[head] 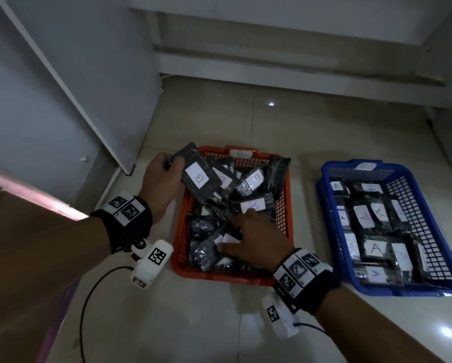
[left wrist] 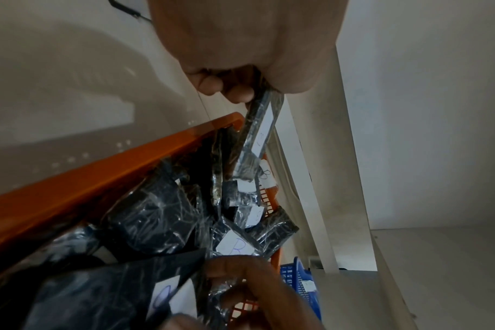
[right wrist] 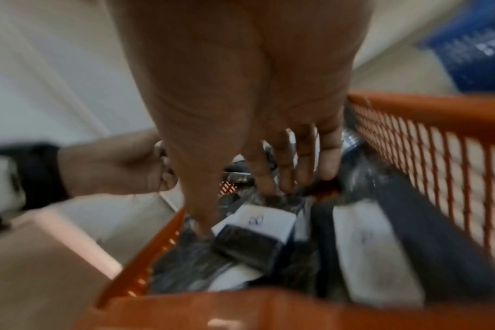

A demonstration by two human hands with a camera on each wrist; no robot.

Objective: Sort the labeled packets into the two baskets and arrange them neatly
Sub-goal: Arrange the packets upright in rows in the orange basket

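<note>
My left hand (head: 164, 171) grips a dark packet labeled B (head: 197, 176) by its end, lifted over the far left corner of the orange basket (head: 176, 247). The left wrist view shows that packet (left wrist: 257, 138) edge-on, hanging from my curled fingers (left wrist: 235, 89). The orange basket holds a jumble of several black packets with white B labels (head: 251, 205). My right hand (head: 253, 239) lies spread on the pile inside it, fingers (right wrist: 303, 165) straight and pressing down among the packets. The blue basket (head: 335, 260) at the right holds several A-labeled packets (head: 375, 247) laid flat in rows.
Both baskets sit on a pale tiled floor (head: 219, 323). A white cabinet side (head: 62, 87) stands at the left and a low ledge (head: 285, 64) runs along the back. A brown cardboard surface (head: 23, 271) fills the near left. A black cable (head: 88, 289) loops from my left wrist.
</note>
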